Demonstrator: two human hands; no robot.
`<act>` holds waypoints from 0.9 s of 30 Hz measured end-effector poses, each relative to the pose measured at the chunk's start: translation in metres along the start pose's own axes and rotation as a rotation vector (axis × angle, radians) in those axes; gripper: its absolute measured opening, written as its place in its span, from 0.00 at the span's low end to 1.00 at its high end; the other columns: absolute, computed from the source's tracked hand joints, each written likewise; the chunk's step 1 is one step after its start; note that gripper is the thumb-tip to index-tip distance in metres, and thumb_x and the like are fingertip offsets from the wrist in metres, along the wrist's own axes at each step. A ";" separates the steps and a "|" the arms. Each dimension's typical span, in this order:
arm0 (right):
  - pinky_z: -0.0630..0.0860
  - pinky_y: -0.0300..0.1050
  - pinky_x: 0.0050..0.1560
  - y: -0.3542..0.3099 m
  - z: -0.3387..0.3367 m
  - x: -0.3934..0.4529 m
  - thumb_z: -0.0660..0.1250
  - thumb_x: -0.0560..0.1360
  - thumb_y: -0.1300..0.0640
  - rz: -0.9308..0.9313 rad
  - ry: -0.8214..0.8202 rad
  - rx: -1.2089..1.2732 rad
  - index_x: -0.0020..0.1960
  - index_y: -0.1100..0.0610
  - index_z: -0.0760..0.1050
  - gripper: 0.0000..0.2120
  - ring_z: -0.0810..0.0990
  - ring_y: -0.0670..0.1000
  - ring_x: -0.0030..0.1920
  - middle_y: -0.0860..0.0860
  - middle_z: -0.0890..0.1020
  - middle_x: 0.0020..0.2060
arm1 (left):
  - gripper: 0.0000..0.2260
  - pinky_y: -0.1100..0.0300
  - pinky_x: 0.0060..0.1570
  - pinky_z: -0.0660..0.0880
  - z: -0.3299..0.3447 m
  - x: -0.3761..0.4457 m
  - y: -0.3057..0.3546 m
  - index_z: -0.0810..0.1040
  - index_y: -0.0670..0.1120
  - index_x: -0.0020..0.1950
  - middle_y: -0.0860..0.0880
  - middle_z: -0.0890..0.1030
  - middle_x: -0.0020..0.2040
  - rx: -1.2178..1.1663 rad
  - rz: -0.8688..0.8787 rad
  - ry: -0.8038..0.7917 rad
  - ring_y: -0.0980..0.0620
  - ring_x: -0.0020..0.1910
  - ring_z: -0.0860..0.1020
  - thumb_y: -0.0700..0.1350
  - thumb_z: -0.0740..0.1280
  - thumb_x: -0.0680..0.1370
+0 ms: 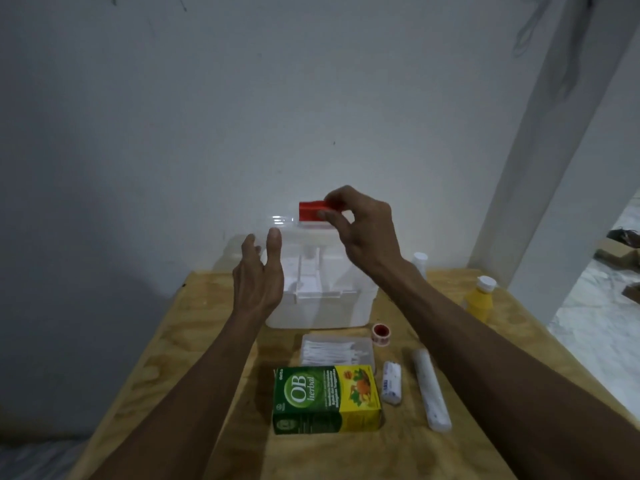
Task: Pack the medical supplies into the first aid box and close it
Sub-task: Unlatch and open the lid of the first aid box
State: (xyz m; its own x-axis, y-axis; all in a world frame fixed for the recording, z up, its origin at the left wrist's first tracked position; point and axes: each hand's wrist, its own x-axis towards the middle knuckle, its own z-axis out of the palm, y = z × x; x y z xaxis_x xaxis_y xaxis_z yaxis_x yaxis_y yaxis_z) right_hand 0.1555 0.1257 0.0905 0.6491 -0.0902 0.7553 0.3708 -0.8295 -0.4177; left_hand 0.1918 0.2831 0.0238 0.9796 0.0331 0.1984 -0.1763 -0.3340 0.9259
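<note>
The white first aid box (323,308) stands at the back of the wooden table (180,341). Its clear lid (277,220) is swung up and the white inner tray shows. My right hand (365,233) pinches the red latch (309,211) on the lid's raised edge. My left hand (258,277) is held open, fingers apart, at the box's left front; I cannot tell whether it touches the lid. In front of the box lie a pack of cotton swabs (337,351), a green and yellow OB herbal carton (325,400), a red tape roll (381,331), a small bandage roll (392,382) and a long white wrapped roll (431,389).
A yellow bottle (479,301) with a white cap stands near the table's right edge. A white bottle (419,259) stands behind the box on the right. A white wall is close behind the table, and a white pillar (540,188) rises at the right.
</note>
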 end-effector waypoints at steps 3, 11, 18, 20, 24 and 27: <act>0.81 0.51 0.50 0.009 0.007 0.026 0.70 0.76 0.54 -0.005 0.038 -0.010 0.55 0.59 0.78 0.11 0.83 0.54 0.47 0.55 0.85 0.49 | 0.37 0.44 0.67 0.69 0.003 -0.001 -0.006 0.61 0.50 0.76 0.46 0.68 0.75 0.161 0.068 -0.064 0.42 0.71 0.69 0.72 0.51 0.75; 0.81 0.53 0.52 0.039 0.038 0.077 0.69 0.76 0.55 0.058 0.131 -0.033 0.59 0.58 0.77 0.13 0.83 0.55 0.50 0.56 0.84 0.52 | 0.34 0.45 0.70 0.66 0.010 0.007 -0.022 0.58 0.47 0.78 0.48 0.61 0.79 0.435 0.098 -0.121 0.44 0.76 0.63 0.63 0.61 0.78; 0.80 0.53 0.52 0.060 0.062 0.099 0.68 0.77 0.57 0.030 0.172 -0.088 0.60 0.57 0.79 0.12 0.82 0.56 0.50 0.56 0.83 0.54 | 0.33 0.45 0.70 0.64 0.013 0.012 -0.027 0.56 0.49 0.79 0.51 0.57 0.80 0.445 0.069 -0.114 0.45 0.77 0.59 0.59 0.63 0.79; 0.80 0.52 0.54 0.064 0.067 0.102 0.67 0.78 0.57 0.033 0.171 -0.107 0.61 0.58 0.79 0.13 0.82 0.56 0.51 0.57 0.82 0.56 | 0.32 0.44 0.70 0.65 0.013 0.012 -0.027 0.56 0.50 0.79 0.51 0.58 0.80 0.444 0.072 -0.108 0.45 0.77 0.60 0.58 0.63 0.79; 0.80 0.54 0.50 0.072 0.071 0.105 0.64 0.80 0.54 0.022 0.173 -0.197 0.62 0.58 0.79 0.14 0.80 0.58 0.50 0.58 0.79 0.56 | 0.32 0.45 0.71 0.64 0.013 0.012 -0.025 0.56 0.49 0.79 0.51 0.56 0.80 0.454 0.071 -0.113 0.46 0.78 0.59 0.57 0.63 0.79; 0.77 0.54 0.49 0.075 0.073 0.097 0.61 0.81 0.50 -0.030 0.184 -0.345 0.64 0.55 0.77 0.16 0.77 0.60 0.53 0.58 0.77 0.59 | 0.32 0.45 0.70 0.64 0.013 0.012 -0.025 0.56 0.49 0.79 0.51 0.57 0.80 0.460 0.077 -0.117 0.45 0.77 0.59 0.57 0.63 0.79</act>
State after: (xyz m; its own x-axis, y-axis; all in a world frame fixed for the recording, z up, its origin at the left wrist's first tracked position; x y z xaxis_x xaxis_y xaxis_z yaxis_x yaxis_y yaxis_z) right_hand 0.2949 0.0949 0.0957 0.4996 -0.1340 0.8558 0.1222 -0.9672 -0.2228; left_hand 0.2090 0.2799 -0.0016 0.9743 -0.1057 0.1987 -0.2134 -0.7142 0.6666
